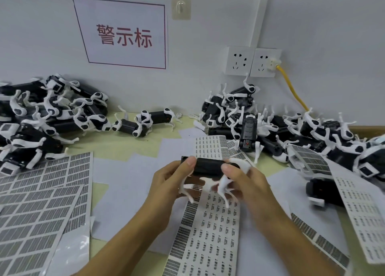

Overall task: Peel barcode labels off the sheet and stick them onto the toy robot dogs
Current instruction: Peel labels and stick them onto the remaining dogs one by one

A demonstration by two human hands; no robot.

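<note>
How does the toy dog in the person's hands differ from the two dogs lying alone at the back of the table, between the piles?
The held dog is lifted above the label sheet, gripped by the left hand and right hand; the two back dogs lie untouched on the table. The held dog's white legs point down toward the person; the back dogs' legs splay sideways. All share black bodies and white legs.

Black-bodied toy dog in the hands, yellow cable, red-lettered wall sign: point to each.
Black-bodied toy dog (208,167), head view, on its body.
Yellow cable (291,88), head view, mid-length.
Red-lettered wall sign (125,35), head view, on its lettering.
</note>
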